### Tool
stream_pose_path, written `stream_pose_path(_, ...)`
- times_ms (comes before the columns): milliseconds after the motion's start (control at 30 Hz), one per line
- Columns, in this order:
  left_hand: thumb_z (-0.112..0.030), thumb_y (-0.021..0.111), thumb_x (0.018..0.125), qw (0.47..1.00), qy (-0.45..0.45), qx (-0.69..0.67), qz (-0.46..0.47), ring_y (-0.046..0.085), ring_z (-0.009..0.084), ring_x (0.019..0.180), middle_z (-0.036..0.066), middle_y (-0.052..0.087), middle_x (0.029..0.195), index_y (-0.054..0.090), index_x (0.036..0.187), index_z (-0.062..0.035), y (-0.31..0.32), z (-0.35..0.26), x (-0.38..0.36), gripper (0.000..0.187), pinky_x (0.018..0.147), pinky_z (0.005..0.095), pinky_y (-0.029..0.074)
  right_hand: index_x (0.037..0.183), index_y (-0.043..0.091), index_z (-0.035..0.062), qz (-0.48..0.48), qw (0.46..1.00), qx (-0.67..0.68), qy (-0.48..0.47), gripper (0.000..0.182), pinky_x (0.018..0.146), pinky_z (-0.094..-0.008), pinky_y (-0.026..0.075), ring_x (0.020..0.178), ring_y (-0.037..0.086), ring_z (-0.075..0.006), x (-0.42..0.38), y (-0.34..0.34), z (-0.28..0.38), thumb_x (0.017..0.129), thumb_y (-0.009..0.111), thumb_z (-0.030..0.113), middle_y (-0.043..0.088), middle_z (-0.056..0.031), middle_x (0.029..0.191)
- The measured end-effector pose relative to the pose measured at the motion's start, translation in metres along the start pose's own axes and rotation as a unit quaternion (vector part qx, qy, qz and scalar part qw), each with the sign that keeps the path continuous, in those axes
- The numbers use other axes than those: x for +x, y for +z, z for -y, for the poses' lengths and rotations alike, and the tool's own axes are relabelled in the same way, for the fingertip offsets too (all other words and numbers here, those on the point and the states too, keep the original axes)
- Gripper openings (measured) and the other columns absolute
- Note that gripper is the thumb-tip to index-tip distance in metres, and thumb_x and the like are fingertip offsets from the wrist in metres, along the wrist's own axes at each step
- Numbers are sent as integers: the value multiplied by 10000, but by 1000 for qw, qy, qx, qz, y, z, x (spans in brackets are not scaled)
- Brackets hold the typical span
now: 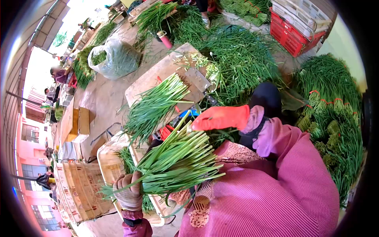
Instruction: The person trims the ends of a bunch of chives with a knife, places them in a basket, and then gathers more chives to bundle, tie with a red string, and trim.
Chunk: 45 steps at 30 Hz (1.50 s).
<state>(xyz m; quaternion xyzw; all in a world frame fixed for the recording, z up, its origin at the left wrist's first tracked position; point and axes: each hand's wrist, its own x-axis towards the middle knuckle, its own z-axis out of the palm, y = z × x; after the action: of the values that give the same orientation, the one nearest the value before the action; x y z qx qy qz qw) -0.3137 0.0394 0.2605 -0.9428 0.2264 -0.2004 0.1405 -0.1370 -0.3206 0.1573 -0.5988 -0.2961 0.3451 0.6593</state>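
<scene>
My left hand (128, 190), in a pale glove with bare fingertips, is closed around the leafy end of a bunch of garlic chives (177, 158). The cut stalk ends fan out toward my lap. At the bunch's upper edge, my right hand (223, 118) in an orange rubber glove has its fingertips pinched at a pale stalk end. Another pile of chives (158, 104) lies on the wooden board (138, 85) just beyond. A cleaver (198, 79) rests on that board, with pale trimmings around it.
Loose chives (241, 59) heap beside the board, and banded bundles (329, 100) lie at the right. A cream plastic crate (106, 158) stands near my left hand. Farther off are a clear plastic bag (116, 59), a cardboard box (75, 122), a pink bottle (165, 40) and a red crate (290, 35).
</scene>
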Motion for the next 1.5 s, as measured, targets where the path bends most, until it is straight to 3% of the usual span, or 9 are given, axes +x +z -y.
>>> stream_pose_path(167,-132,669,822,999,5,37,30,596,238,834,13,597,941,547,1220,-210,-4,0,2,424,823,441,519,1243,653,56,94,989,70,88,480,871,-281,484,1009,608,-101,18,21,9,913,690,403,679,-38,1124)
stream_pose_path(300,-142,694,803,1000,21,22,-2,590,232,829,11,586,943,547,1213,-212,-3,1,3,441,811,432,524,1242,647,35,80,996,3,-34,462,888,-276,479,1001,615,-106,25,20,0,905,711,346,688,-31,1111)
stream_pose_path(500,-146,667,800,999,36,-2,10,607,269,901,38,613,997,579,1187,-160,0,0,1,397,843,443,506,1175,688,35,82,994,70,-1,408,931,-290,475,1029,611,-117,14,15,13,948,649,371,701,-46,1116)
stream_pose_path(600,-154,671,796,999,40,-10,8,605,262,891,36,611,984,589,1160,-163,-2,3,4,373,841,442,506,1183,681,50,110,988,-111,9,494,850,-319,482,920,614,-145,15,15,29,954,597,480,713,-84,1013)
stream_pose_path(967,-152,714,779,998,64,10,-1,588,239,839,27,576,948,559,1180,-208,-7,3,6,434,812,438,516,990,706,-22,96,987,-123,-27,473,765,-328,500,834,662,-195,2,3,35,939,622,440,720,-116,872)
stream_pose_path(1100,-139,720,770,997,80,9,10,595,252,860,32,588,945,564,1182,-188,-11,0,9,443,815,450,516,937,704,-8,51,943,-325,-44,497,710,-371,489,813,662,-262,2,15,52,920,627,482,705,-145,837)
stream_pose_path(1233,-153,718,786,997,76,15,-7,594,251,871,32,586,966,571,1166,-198,-6,-4,14,410,810,443,512,968,702,19,17,951,-262,-162,463,718,-386,506,818,660,-313,14,40,22,896,662,474,696,-169,892)
stream_pose_path(1433,-138,726,777,996,81,25,10,593,243,853,31,582,977,574,1161,-204,-10,-4,11,418,809,433,518,1019,698,33,30,998,-38,-37,277,807,-351,495,853,642,-224,19,52,17,923,650,289,689,-104,896)
stream_pose_path(1500,-130,725,776,996,77,26,21,592,244,850,31,582,974,574,1160,-204,-8,-4,11,420,807,433,520,1038,697,49,-5,983,-62,-171,230,835,-347,478,885,631,-204,26,51,6,940,624,244,684,-91,939)
